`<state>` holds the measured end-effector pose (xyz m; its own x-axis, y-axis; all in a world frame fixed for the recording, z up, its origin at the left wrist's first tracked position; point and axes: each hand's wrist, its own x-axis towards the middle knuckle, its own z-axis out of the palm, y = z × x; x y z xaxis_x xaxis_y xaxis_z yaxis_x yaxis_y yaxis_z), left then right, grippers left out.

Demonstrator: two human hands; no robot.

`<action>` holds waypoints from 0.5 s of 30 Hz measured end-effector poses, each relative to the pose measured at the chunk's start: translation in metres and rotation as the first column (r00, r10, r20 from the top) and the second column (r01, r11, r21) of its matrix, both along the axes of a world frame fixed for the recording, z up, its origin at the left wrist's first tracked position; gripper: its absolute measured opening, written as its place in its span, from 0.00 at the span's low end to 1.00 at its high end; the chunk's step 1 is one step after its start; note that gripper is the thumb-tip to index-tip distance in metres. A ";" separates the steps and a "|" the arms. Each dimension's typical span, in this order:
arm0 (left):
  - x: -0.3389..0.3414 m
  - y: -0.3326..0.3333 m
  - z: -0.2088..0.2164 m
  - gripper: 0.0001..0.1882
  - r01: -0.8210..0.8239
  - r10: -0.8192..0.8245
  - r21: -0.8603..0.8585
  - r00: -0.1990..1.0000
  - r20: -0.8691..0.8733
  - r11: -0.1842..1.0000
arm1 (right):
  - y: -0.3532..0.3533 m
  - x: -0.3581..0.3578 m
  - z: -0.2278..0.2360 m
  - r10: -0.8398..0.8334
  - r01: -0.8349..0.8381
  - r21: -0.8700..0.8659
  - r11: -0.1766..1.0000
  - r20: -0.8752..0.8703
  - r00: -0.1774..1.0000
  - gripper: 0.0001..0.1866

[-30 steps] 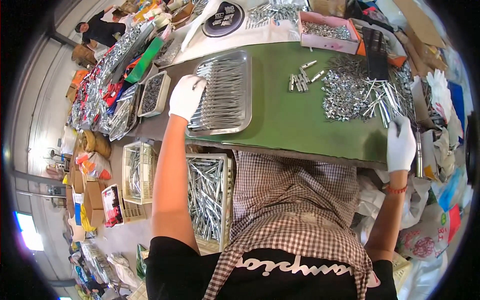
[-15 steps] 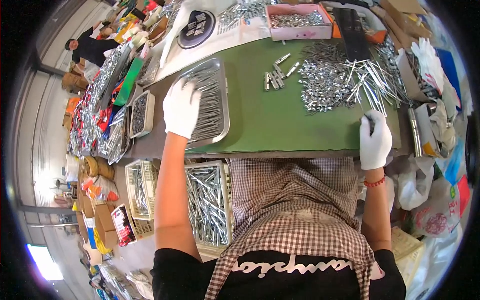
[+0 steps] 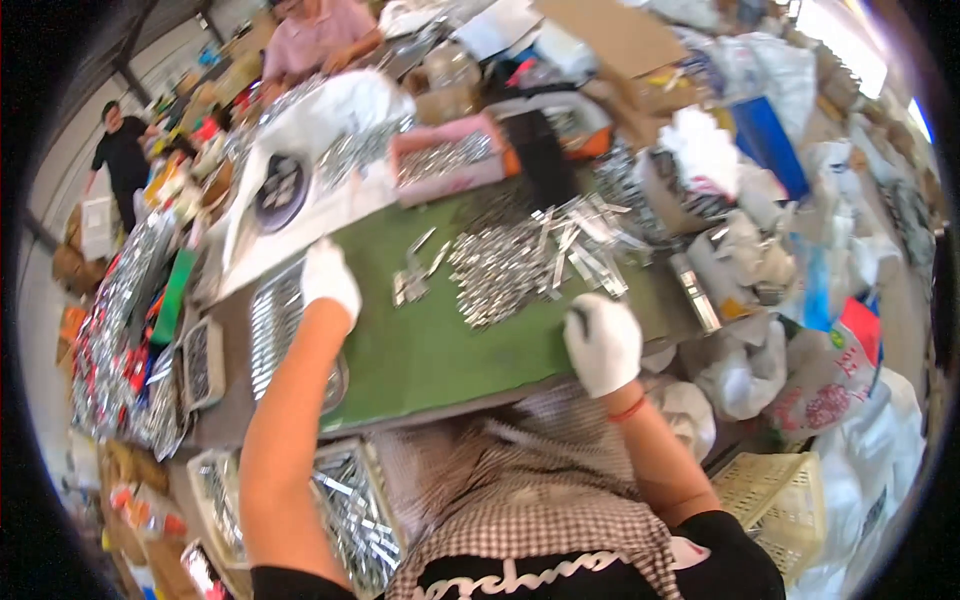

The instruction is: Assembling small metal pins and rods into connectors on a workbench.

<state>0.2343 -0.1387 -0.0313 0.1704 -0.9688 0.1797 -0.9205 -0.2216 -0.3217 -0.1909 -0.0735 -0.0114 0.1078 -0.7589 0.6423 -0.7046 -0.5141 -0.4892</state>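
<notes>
My left hand (image 3: 330, 283), in a white glove, is over the far right part of a metal tray (image 3: 337, 395) with rows of slim pointed metal pieces (image 3: 272, 330). Its fingers point away from me, smeared by motion; whether they hold a piece does not show. Near the front right of the green work mat (image 3: 420, 365), my gloved right hand (image 3: 605, 345) is closed with curled fingers. What lies in them, if anything, is hidden. Just beyond it are a heap of small shiny metal fittings (image 3: 495, 270) and a loose bunch of thin metal rods (image 3: 590, 245).
Several metal tubes (image 3: 415, 275) lie mid-mat. At the back stand a pink box of fittings (image 3: 445, 160) and a dark flat slab (image 3: 540, 155). Crates of metal parts (image 3: 355, 510) sit below the table's left edge. Two people work farther off, one in pink (image 3: 315, 40).
The view has swung to the right and tilted up. My left hand has shifted from the tray's middle toward its far right rim. My right hand stays closed by the rods.
</notes>
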 end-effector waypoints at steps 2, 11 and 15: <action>-0.040 0.005 0.040 0.24 0.005 -0.036 0.235 0.991 0.129 0.972 | 0.003 -0.006 0.004 -0.018 0.017 0.027 0.999 0.023 1.000 0.05; -0.080 0.063 0.077 0.19 0.141 -0.195 0.325 0.971 0.140 0.935 | -0.001 -0.007 0.011 0.040 -0.043 0.103 0.994 0.032 0.999 0.03; -0.096 0.094 0.081 0.13 0.382 -0.377 0.169 0.924 -0.063 0.909 | 0.001 -0.006 0.007 0.039 -0.041 0.079 0.996 0.034 0.999 0.03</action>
